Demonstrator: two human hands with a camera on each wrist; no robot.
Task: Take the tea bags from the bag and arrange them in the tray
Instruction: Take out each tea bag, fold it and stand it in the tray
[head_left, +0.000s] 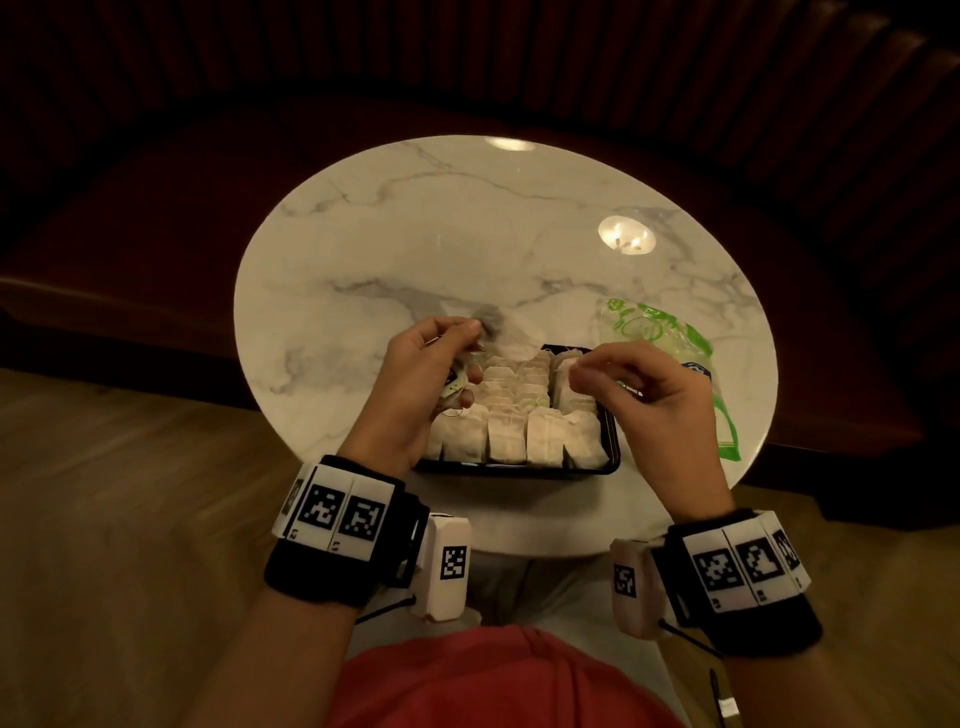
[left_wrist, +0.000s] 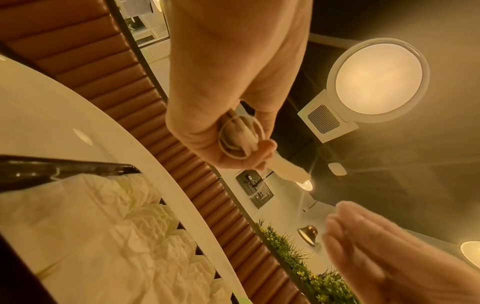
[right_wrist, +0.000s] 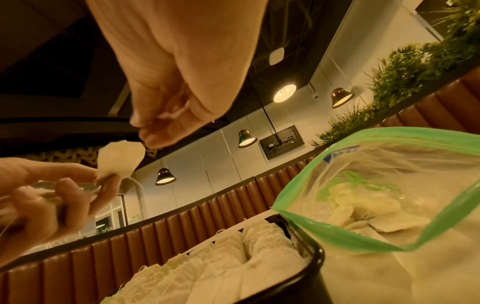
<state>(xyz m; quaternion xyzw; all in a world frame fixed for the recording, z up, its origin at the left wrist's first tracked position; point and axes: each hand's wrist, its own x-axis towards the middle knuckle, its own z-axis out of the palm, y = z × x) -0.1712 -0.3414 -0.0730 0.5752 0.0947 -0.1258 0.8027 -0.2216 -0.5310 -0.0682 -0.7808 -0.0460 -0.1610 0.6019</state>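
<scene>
**Tea bag held above a nearly full tray**

The left hand (head_left: 415, 384) pinches a tea bag (head_left: 511, 338) above the far-left corner of the black tray (head_left: 613, 457), strings and tags bunched in its curled fingers. The right hand (head_left: 644, 395) pinches a thin string over the tray's right side. Rows of tea bags (head_left: 519, 415) fill the tray near the marble table's (head_left: 415, 234) front edge; the green-edged plastic bag (head_left: 670, 338) lies just right of the tray.

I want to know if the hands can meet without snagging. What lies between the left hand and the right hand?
In the head view, the gap between the left hand and right hand holds the tea bag pinched by the left hand, with the filled black tray below.
</scene>
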